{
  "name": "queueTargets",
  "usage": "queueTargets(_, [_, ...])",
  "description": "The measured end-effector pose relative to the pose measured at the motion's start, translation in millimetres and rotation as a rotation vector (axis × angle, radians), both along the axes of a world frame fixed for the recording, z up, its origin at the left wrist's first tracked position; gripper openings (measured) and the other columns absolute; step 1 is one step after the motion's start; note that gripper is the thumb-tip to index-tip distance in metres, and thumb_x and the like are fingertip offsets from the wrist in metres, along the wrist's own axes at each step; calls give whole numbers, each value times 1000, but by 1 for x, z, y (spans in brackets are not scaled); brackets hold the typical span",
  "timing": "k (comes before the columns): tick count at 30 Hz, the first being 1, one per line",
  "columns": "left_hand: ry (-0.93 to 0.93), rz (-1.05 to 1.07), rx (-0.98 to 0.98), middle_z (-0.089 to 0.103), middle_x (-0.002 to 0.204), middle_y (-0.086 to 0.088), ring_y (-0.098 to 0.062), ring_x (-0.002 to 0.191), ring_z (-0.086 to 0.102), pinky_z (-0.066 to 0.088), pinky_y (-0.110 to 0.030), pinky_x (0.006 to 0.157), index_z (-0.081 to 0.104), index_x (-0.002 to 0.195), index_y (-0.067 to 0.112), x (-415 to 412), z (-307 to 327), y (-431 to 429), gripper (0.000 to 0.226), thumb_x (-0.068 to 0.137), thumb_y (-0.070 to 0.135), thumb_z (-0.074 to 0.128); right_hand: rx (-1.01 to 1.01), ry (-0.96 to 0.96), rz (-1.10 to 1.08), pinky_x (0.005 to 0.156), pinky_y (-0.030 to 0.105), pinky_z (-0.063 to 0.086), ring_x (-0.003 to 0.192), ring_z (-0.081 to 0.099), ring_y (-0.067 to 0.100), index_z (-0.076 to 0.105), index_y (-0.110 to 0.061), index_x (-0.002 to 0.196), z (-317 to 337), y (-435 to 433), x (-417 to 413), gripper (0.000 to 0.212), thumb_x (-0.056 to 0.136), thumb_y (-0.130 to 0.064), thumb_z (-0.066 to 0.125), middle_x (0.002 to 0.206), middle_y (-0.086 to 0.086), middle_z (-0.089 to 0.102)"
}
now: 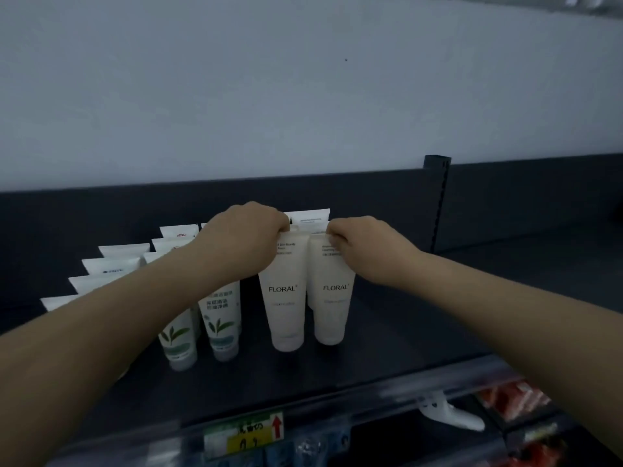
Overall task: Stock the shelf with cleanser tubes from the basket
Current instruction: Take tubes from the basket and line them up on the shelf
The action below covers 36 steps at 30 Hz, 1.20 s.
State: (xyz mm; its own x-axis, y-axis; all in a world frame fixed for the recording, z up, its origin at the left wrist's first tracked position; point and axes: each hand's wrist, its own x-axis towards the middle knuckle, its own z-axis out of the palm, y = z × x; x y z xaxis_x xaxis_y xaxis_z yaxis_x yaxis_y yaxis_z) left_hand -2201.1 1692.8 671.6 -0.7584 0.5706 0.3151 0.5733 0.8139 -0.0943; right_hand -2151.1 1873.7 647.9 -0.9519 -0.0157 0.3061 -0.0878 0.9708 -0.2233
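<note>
Dark shelf (387, 352), L hand (242, 241) pinching top of L FLORAL tube (285, 298), R hand (367, 251) pinching R FLORAL tube (332, 294), both tubes upright, touching, leaf-print tubes (220, 321) just left.

The scene is being viewed from one wide-angle head-worn camera, aimed forward and slightly downward, close to a dark shelf (387, 348). Both forearms are being framed reaching away from the lens; straight edges are being bowed.
</note>
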Motion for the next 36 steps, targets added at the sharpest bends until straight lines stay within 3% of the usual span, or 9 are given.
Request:
queueTargets(3, [-10, 20, 6, 62, 95, 0, -22, 81, 60, 53, -37, 72, 62, 102, 22, -15, -10, 1, 27, 92, 8, 41, -2, -39, -5, 56, 32, 43, 66, 54, 19, 51, -13, 82, -6, 5, -15, 24, 99, -19, 35, 81, 3, 59])
queueTargets(10, [-81, 72, 7, 61, 112, 0, -20, 91, 57, 45, -29, 72, 59, 120, 26, -34, -22, 9, 35, 96, 11, 39, 44, -69, 36, 62, 36, 48, 76, 60, 23, 51, -14, 84, -9, 15, -37, 24, 100, -20, 35, 85, 4, 60])
queueTargets(17, [-89, 100, 29, 61, 95, 1, -20, 83, 60, 54, -37, 74, 62, 106, 23, -44, -23, 13, 28, 95, 11, 38, 37, -103, 87, 63, 38, 50, 74, 60, 23, 53, -12, 86, -9, 24, -50, 25, 100, -23, 35, 83, 4, 60])
queueTargets(24, [-128, 100, 47, 65, 103, -1, -20, 90, 60, 53, -36, 78, 60, 111, 24, -38, -24, 14, 29, 97, 18, 36, 5, -134, 161, 54, 29, 40, 63, 50, 15, 48, -13, 81, -9, 30, -55, 25, 100, -23, 36, 79, 3, 57])
queueTargets(27, [-128, 126, 62, 65, 107, -1, -19, 92, 61, 52, -33, 78, 59, 117, 25, -33, -26, 18, 31, 98, 19, 35, -51, -160, 202, 60, 28, 46, 74, 56, 13, 54, -14, 102, -12, 34, -55, 18, 99, -24, 39, 94, 1, 59])
queueTargets(30, [-127, 151, 75, 64, 110, 0, -18, 93, 60, 51, -32, 77, 56, 123, 27, -28, -28, 21, 33, 97, 18, 36, -94, -154, 245, 71, 28, 51, 89, 58, 11, 51, -21, 121, -13, 38, -56, 25, 98, -26, 43, 108, -3, 58])
queueTargets(34, [-108, 160, 62, 65, 106, 0, -15, 83, 53, 43, -29, 68, 58, 115, 23, -23, -30, 23, 28, 98, 19, 37, -93, -115, 280, 85, 32, 52, 103, 57, 11, 47, -22, 129, -11, 38, -57, 34, 97, -29, 47, 121, -3, 57])
queueTargets(36, [-79, 185, 47, 64, 108, 0, -17, 86, 55, 46, -31, 71, 57, 116, 23, -18, -30, 24, 28, 98, 21, 35, -77, -91, 304, 88, 31, 50, 107, 55, 12, 47, -21, 132, -10, 38, -57, 36, 97, -29, 47, 126, -3, 55])
